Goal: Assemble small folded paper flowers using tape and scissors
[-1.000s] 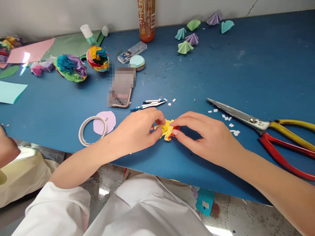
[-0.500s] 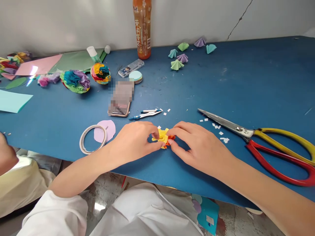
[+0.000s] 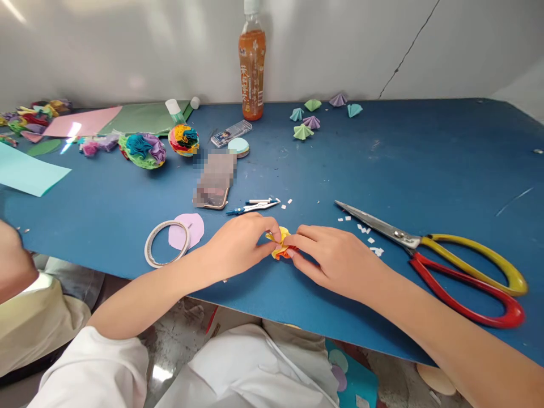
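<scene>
Between my two hands, close to the table's front edge, is a small ruffled paper flower (image 3: 280,251) in yellow and orange. My left hand (image 3: 240,242) pinches its yellow side with thumb and forefinger. On the orange side, the fingertips of my right hand (image 3: 335,258) press against it, and they cover part of the folds. To the left lies a roll of white tape (image 3: 149,252), overlapping a round lilac paper (image 3: 195,229). Large scissors (image 3: 399,233) with one yellow and one red handle rest to the right, beside several white scraps (image 3: 371,241).
A compass (image 3: 254,208) and a phone (image 3: 215,180) lie beyond my left hand. Farther back stand an orange drink bottle (image 3: 253,73) and a glue stick (image 3: 175,110). Several folded paper pieces (image 3: 302,132) and ruffled paper balls (image 3: 147,152) sit there too. Another person's arm (image 3: 15,260) is at the left edge.
The camera view has shifted, showing more of the wall and the bottle's cap. My fingers have moved closer together on the paper flower, and its yellow part looks more gathered.
</scene>
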A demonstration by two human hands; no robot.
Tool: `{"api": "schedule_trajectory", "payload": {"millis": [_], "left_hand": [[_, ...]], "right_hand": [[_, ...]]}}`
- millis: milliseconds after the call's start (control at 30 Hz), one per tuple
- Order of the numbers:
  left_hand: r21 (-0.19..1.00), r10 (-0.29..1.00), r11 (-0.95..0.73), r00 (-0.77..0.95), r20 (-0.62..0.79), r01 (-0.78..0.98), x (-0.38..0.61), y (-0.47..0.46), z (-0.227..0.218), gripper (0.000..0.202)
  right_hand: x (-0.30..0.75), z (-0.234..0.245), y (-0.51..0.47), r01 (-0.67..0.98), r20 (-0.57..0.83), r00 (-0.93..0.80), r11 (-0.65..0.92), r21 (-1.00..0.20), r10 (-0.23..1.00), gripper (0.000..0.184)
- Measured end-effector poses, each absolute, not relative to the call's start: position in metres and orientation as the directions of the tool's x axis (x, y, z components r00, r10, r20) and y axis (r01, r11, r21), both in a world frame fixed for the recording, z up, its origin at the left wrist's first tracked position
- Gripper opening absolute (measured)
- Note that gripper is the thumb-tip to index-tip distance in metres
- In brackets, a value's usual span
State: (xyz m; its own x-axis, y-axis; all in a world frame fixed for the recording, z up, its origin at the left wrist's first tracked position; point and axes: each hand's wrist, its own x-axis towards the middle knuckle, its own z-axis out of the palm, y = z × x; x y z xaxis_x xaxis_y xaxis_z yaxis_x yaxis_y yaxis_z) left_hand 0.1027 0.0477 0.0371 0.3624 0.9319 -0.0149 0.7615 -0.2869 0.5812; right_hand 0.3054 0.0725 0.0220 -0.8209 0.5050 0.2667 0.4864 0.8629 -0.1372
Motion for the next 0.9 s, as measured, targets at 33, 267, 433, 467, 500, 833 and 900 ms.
{"api": "schedule_trajectory", "payload": {"millis": [33, 267, 433, 467, 500, 833, 900], "left_hand": [[0.590, 0.931, -0.288, 0.364, -0.011, 0.755, 0.103, 0.048, 0.037, 0.008], [0.617, 0.921, -0.345, 0.383, 0.075, 0.708, 0.105, 0.049, 0.033, 0.005], [0.614, 0.863, -0.463, 0.483, 0.148, 0.639, 0.103, 0.051, 0.030, 0.007], [0.615, 0.853, -0.480, 0.498, 0.158, 0.626, 0.103, 0.051, 0.030, 0.007], [0.615, 0.846, -0.490, 0.509, 0.163, 0.618, 0.102, 0.051, 0.030, 0.007], [0.553, 0.869, -0.471, 0.469, 0.157, 0.687, 0.107, 0.051, 0.029, 0.009], [0.548, 0.876, -0.461, 0.456, 0.157, 0.698, 0.108, 0.050, 0.028, 0.010]], "right_hand": [[0.305, 0.022, 0.072, 0.500, 0.270, -0.812, 0.855, -0.139, 0.518, 0.023], [0.306, 0.020, 0.071, 0.516, 0.320, -0.792, 0.850, -0.103, 0.519, 0.025], [0.304, 0.016, 0.070, 0.499, 0.342, -0.796, 0.861, -0.098, 0.500, 0.024], [0.304, 0.016, 0.070, 0.497, 0.349, -0.796, 0.863, -0.092, 0.495, 0.024], [0.303, 0.015, 0.069, 0.498, 0.352, -0.795, 0.863, -0.087, 0.495, 0.024], [0.313, 0.027, 0.075, 0.538, 0.211, -0.774, 0.796, -0.276, 0.596, 0.017], [0.318, 0.026, 0.078, 0.534, 0.224, -0.761, 0.784, -0.315, 0.609, 0.016]]}}
